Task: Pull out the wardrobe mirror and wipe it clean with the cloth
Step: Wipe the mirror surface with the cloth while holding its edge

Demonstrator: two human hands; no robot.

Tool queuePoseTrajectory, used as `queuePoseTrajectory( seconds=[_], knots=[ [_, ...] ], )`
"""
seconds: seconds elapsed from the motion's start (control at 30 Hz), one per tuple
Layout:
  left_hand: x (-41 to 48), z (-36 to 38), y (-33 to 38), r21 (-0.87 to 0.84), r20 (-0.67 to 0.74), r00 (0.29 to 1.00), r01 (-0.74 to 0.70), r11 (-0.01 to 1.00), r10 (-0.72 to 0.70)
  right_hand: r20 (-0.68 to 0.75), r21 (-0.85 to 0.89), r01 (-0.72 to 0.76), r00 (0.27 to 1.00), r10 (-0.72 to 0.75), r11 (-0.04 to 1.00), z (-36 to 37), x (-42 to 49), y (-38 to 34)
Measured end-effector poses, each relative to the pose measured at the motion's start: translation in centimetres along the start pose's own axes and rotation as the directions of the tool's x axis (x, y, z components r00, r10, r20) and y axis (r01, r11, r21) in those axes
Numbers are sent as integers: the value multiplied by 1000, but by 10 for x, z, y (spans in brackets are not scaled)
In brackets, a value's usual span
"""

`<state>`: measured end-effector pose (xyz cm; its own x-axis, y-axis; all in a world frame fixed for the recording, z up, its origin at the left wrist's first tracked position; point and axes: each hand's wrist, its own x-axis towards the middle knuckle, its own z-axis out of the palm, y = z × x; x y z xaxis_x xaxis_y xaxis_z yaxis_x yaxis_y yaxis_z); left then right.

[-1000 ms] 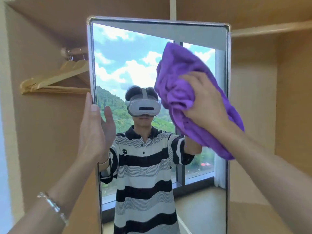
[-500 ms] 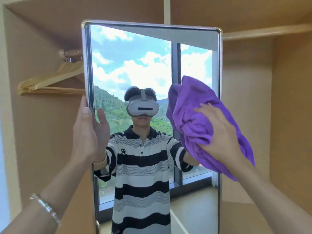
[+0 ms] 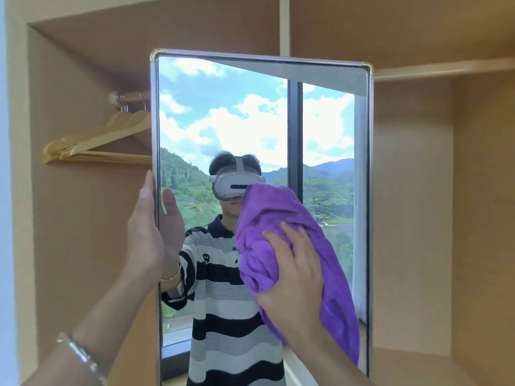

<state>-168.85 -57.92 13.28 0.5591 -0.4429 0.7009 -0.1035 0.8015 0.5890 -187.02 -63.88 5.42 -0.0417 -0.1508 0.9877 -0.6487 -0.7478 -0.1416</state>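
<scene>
The tall framed mirror [image 3: 223, 112] stands pulled out from the wooden wardrobe, facing me, with sky, hills and a person in a striped shirt reflected in it. My left hand [image 3: 143, 232] grips its left edge at mid height, fingers wrapped round the frame. My right hand [image 3: 295, 277] presses a bunched purple cloth [image 3: 267, 218] flat against the glass, right of centre, in the lower half. The cloth hangs down below my wrist.
Wooden hangers [image 3: 94, 143] hang on a rail [image 3: 131, 96] behind the mirror's left side. A shelf [image 3: 446, 68] runs across the open wardrobe compartment on the right. The wardrobe's left wall [image 3: 21, 190] is close to my left arm.
My right hand has swept the cloth down from the mirror's upper right towards the middle. The view has tilted, so the mirror sits lower in frame. My left hand keeps its hold.
</scene>
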Motion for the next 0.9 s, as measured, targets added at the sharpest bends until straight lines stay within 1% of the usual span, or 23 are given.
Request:
queuePoseTrajectory(
  seconds=[0.03,0.1,0.17,0.23,0.27,0.37,0.47,0.53,0.63,0.67,0.73,0.8,0.9],
  knots=[
    [1,1,0,-45,4,1000,7,999,-7,7,-3,23,1000,-23,1000,8,2,-12],
    [1,-2,-1,-130,88,996,37,991,-25,13,13,72,997,-72,997,20,7,-40],
    [-2,-4,2,-168,148,984,126,978,-101,40,28,129,991,-130,991,32,9,-69],
    [0,-10,2,-197,172,978,151,969,-117,101,-12,195,976,-193,981,43,7,-93],
    [1,-12,2,-195,151,980,155,968,-126,137,-28,216,968,-210,976,48,7,-101],
    [6,-17,-3,-194,164,979,151,969,-119,185,-8,257,950,-251,966,53,8,-102],
    [7,-19,-4,-190,176,978,146,971,-112,168,45,358,918,-360,933,42,21,-84],
    [7,-20,-7,-165,220,970,138,977,-100,142,62,346,925,-351,936,31,47,-75],
    [10,-22,-11,-159,208,973,135,978,-101,91,43,241,965,-244,970,14,115,-63],
    [11,-24,-13,-173,203,973,145,974,-108,83,26,204,975,-206,979,8,140,-59],
    [9,-21,-10,-148,200,975,131,980,-100,73,8,152,986,-152,988,0,176,-52],
    [6,-16,-10,-157,161,985,93,983,-68,46,30,145,988,-146,989,0,184,-49],
    [6,-5,-13,-210,65,998,4,978,10,41,61,190,980,-193,980,2,154,-44]
  ],
)
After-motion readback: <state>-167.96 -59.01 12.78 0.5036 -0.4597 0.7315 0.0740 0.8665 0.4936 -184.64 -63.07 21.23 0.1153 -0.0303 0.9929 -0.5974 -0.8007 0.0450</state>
